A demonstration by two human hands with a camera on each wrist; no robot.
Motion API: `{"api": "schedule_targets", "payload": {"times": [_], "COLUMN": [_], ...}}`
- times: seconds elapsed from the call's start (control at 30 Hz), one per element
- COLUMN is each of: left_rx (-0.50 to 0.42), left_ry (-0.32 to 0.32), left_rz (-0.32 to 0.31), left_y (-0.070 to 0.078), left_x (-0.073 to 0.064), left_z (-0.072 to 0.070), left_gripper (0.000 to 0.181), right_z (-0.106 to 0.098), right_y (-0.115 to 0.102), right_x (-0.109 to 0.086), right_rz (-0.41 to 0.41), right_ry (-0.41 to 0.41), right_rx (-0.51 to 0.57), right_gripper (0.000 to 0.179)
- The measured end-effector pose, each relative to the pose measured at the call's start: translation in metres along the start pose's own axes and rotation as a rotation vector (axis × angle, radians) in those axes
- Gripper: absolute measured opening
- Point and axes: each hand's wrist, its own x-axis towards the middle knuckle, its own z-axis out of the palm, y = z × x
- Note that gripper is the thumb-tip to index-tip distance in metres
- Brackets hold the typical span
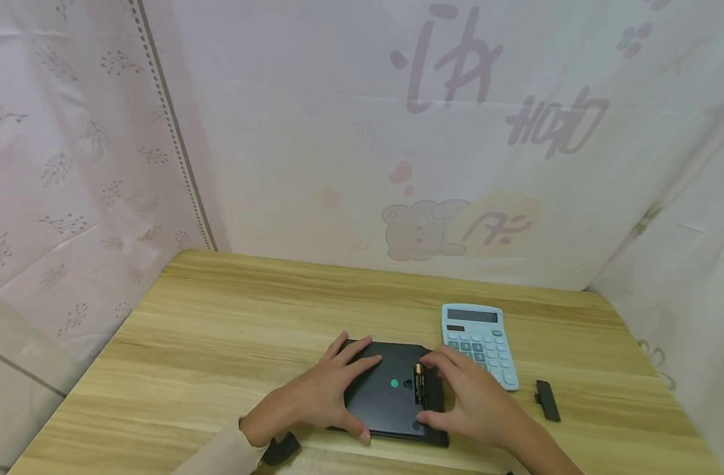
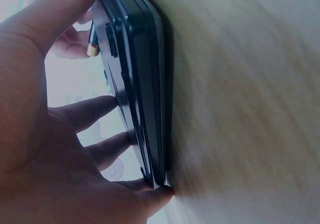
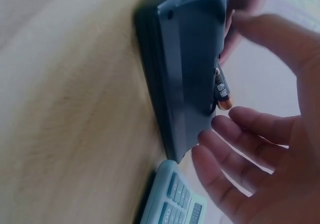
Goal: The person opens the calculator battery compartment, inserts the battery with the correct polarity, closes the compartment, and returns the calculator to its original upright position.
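Note:
A black device (image 1: 381, 389) lies flat with its back up and its battery compartment uncovered; a round green sticker (image 1: 394, 382) marks it. My left hand (image 1: 326, 389) holds the device across its left part, thumb at the near edge, fingers spread toward the far edge. In the right wrist view, a battery (image 3: 222, 90) with a copper-coloured end tilts up out of the compartment. My right hand (image 1: 471, 399) arches over the device's right side. Its index fingertip is at the battery's copper end, while its thumb rests near the compartment's near end. Other fingers stay apart from the battery.
A light blue calculator (image 1: 471, 318) lies just beyond the right hand, partly covered by it. Farther right on the wooden table (image 1: 219, 330) is a small black battery cover (image 1: 548, 400). Printed cloth (image 1: 308, 165) hangs behind the table.

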Motion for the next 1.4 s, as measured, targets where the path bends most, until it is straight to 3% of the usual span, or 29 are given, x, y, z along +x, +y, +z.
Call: {"api": "schedule_targets", "payload": {"times": [0.13,0.27,0.9,1.4], "left_rx": [-0.002,-0.003,-0.008,-0.014], "left_ry": [-0.003,-0.006,-0.009,-0.016], "left_rz": [-0.005,-0.011,-0.014,-0.012], "left_y": [-0.001,-0.001,0.000,-0.001], "left_x": [0.000,0.000,0.000,0.000], "left_z": [0.000,0.000,-0.001,0.000], "left_gripper": [0.117,0.117,0.116,0.115], "right_z": [0.002,0.003,0.006,0.001], "right_y": [-0.003,-0.004,-0.006,-0.008], "right_x": [-0.007,-0.010,-0.012,-0.011], "right_rz": [-0.006,-0.025,-0.066,-0.110], "right_ry": [-0.010,-0.029,-0.015,-0.060], "right_rx": [-0.063,-0.105,-0.150,-0.238], "right_gripper": [0.102,0.115,0.096,0.097]}}
